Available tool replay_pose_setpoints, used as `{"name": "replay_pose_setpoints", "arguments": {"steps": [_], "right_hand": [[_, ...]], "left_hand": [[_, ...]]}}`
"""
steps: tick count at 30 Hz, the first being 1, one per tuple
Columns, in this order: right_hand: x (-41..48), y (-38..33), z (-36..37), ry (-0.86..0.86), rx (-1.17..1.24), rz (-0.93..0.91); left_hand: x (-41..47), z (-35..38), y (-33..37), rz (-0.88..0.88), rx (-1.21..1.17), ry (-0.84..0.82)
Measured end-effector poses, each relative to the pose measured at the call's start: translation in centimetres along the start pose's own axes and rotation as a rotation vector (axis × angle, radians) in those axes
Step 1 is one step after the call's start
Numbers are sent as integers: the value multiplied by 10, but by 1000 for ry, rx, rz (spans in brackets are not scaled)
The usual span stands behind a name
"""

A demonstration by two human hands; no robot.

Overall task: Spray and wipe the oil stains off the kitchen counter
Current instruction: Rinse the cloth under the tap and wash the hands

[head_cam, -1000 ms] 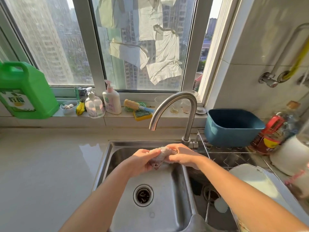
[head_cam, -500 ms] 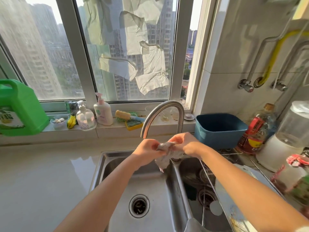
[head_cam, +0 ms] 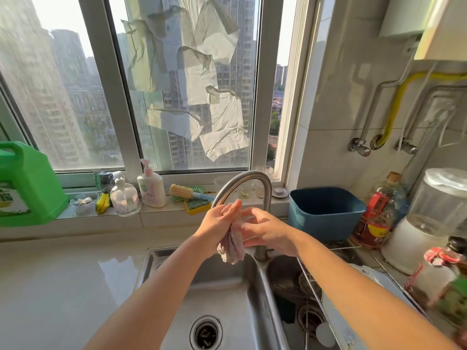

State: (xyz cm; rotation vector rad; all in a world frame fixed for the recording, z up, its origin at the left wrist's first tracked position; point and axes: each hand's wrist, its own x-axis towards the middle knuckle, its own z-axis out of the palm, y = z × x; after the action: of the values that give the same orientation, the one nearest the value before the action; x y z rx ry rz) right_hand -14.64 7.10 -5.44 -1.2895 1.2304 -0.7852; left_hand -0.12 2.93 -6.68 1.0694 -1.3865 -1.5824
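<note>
A small pinkish-grey cloth (head_cam: 232,246) hangs bunched between my two hands above the left sink basin (head_cam: 222,294). My left hand (head_cam: 217,223) grips its upper part, fingers wrapped round it. My right hand (head_cam: 262,229) presses against the cloth from the right, fingers curled on it, just in front of the steel faucet (head_cam: 262,188). No water runs from the spout. The pale kitchen counter (head_cam: 63,286) stretches left of the sink, glossy with a window reflection.
On the sill stand a green jug (head_cam: 27,183), a clear pump bottle (head_cam: 123,195), a white pump bottle (head_cam: 151,190) and a yellow sponge brush (head_cam: 192,198). Right of the faucet are a blue tub (head_cam: 326,210), oil bottles (head_cam: 381,210), a blender (head_cam: 429,218) and a dish rack (head_cam: 313,294).
Both hands have lifted the cloth from low over the basin up to the spout; it now hangs lengthwise instead of being held bunched sideways. The view has tilted upward.
</note>
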Motion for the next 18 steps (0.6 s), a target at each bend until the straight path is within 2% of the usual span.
{"name": "replay_pose_setpoints", "arguments": {"steps": [4, 6, 8, 10, 13, 18], "right_hand": [[2, -5, -13, 77, 65, -76], [5, -11, -21, 161, 83, -87], [10, -18, -30, 288, -38, -117], [11, -27, -36, 389, -210, -144], [11, -43, -32, 398, -316, -176], [6, -63, -39, 347, -462, -198]], "left_hand": [[8, -12, 15, -125, -123, -157], [11, -19, 24, -117, -115, -177], [11, -25, 32, -67, -70, -150], [11, -26, 38, -16, 64, -61], [16, -24, 42, 97, 318, 75], [25, -37, 58, 200, 629, 72]]}}
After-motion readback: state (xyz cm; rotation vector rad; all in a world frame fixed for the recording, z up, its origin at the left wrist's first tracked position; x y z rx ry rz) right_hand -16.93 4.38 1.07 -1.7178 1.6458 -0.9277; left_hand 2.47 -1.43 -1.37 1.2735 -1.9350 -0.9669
